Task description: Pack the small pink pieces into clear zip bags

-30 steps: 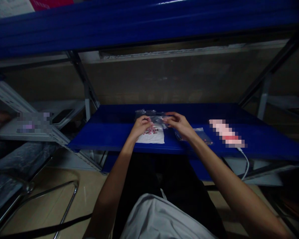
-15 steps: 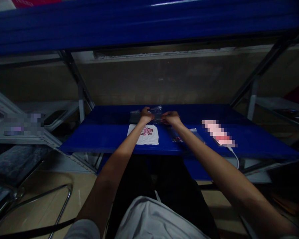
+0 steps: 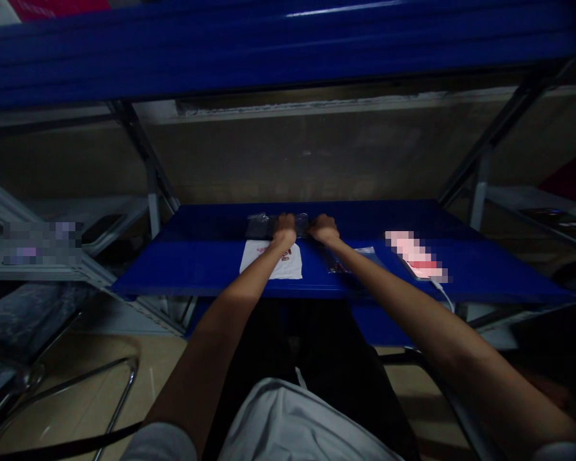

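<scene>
Across the back of the blue table lies a clear plastic bag [image 3: 260, 225], nearly flat. My left hand [image 3: 285, 230] is on its right half with the fingers curled down and closed on the film. At the bag's right end, my right hand [image 3: 323, 229] is closed, thumb side against the edge; its fingertips are hidden. Just in front of the bag lies a small white cloth piece [image 3: 264, 261] with a pink and dark print, partly covered by my left forearm. Beside my right forearm rests another clear bag [image 3: 365, 255] with small dark and reddish bits inside.
A phone [image 3: 416, 259] with a blurred pink screen and a white cable [image 3: 444, 293] lies on the right of the blue table [image 3: 211, 269]. An upper blue shelf [image 3: 288, 51] spans overhead. Grey side shelves [image 3: 43, 272] and a metal chair frame [image 3: 125, 390] stand at left.
The bag was lifted and creased between my hands; now it lies flatter on the table. My left hand has turned knuckles-up and come down onto it, and my right hand has closed more.
</scene>
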### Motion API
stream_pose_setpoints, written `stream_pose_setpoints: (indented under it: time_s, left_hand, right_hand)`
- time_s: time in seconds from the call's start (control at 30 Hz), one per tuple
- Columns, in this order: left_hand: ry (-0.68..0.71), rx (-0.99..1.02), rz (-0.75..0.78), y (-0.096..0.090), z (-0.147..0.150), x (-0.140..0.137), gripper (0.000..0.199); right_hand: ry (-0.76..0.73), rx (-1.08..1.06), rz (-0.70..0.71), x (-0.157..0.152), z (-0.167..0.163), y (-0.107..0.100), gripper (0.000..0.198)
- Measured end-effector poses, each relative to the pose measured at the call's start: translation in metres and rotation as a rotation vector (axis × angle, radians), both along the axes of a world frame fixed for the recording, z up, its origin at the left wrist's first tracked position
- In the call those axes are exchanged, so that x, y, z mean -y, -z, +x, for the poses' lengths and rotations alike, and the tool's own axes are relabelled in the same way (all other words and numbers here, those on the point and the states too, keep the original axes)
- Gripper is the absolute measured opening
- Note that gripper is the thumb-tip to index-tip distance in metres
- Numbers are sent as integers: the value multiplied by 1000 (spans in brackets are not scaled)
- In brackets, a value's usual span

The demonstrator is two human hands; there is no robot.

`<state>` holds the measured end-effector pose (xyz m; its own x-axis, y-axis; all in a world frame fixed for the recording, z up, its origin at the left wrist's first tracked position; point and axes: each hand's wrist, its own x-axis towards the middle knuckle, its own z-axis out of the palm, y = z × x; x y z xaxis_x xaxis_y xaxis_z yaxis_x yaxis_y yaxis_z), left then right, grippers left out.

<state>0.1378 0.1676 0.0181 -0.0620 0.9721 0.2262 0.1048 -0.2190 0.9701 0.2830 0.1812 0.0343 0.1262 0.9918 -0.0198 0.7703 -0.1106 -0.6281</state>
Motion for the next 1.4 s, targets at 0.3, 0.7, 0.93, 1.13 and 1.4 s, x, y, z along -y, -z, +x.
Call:
stream_pose_setpoints:
  time_s: [0.3, 0.7, 0.93, 1.13, 1.4]
  left_hand:
    - [228, -616, 93, -10, 37, 35, 8]
    - [300, -788, 207, -30, 52, 79, 11]
    - [280, -607, 406, -64, 42, 137, 14]
    - [197, -788, 408, -73, 28, 176, 11]
    - [189, -577, 376, -55, 8, 169, 9]
  right_hand:
    - [-114, 33, 149, 37, 51, 3, 20]
    - [-71, -95, 479, 123, 97, 10, 33]
    - [-405, -239, 422, 152, 86, -17, 22]
    - [-392, -180, 403, 165, 81, -25, 18]
    - [-262, -74, 692, 183, 57, -36, 23]
